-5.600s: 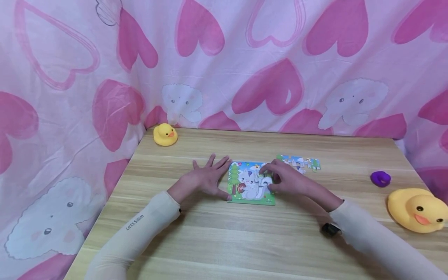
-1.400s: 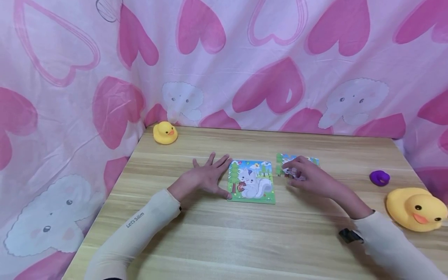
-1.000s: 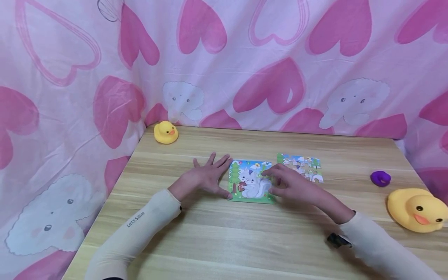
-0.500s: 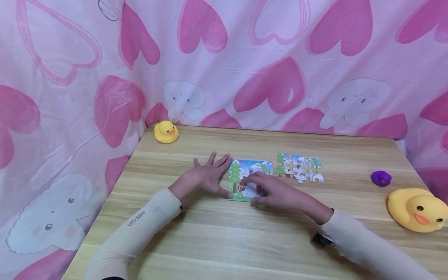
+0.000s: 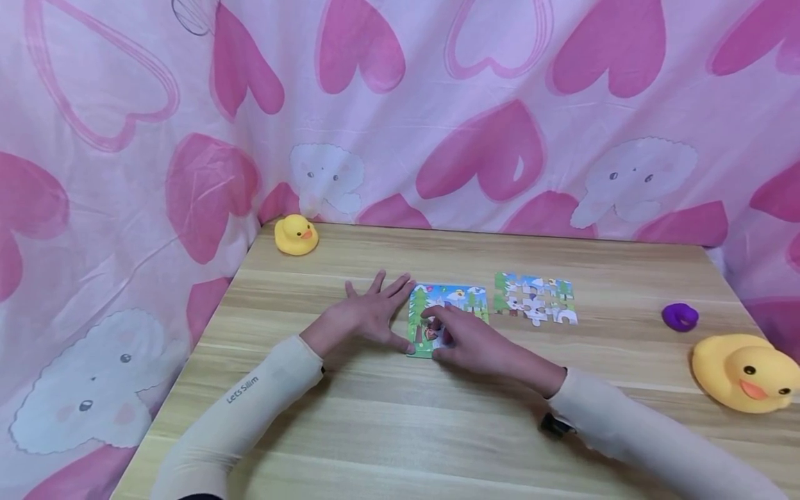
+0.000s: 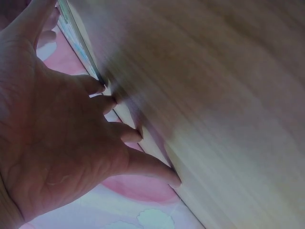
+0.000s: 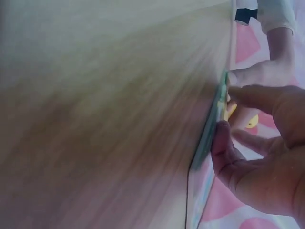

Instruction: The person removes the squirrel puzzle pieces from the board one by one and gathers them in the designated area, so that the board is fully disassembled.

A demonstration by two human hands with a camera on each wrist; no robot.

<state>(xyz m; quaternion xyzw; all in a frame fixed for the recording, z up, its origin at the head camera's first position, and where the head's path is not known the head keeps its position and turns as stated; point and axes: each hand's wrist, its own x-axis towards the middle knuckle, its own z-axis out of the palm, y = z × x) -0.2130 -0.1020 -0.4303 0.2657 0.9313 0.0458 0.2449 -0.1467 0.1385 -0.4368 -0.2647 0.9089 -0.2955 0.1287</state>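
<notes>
On the table lies a square jigsaw puzzle board (image 5: 471, 295) with a squirrel, trees and blue sky. My left hand (image 5: 373, 316) rests beside it, fingers spread, with thumb and forefinger at the board's left edge. Over the lower middle of the board is my right hand (image 5: 471, 340), fingers bent, thumb at the front edge. It covers much of the squirrel; I cannot tell whether a piece is between its fingertips. In the right wrist view, the thumb (image 7: 221, 143) touches the board's green edge (image 7: 207, 133). Joined puzzle pieces (image 5: 534, 300) lie right of the board, with gaps among them.
A small yellow rubber duck (image 5: 296, 236) sits at the table's back left corner. On the right are a purple duck (image 5: 680, 317) and a large yellow duck (image 5: 744, 373). A pink heart-patterned curtain (image 5: 387, 125) borders the wooden table (image 5: 387, 430) behind and on the left.
My right hand has moved from over the loose pieces leftward onto the board's lower middle. Compared with the oldest frame, more pieces lie in the right group. My left hand has stayed put.
</notes>
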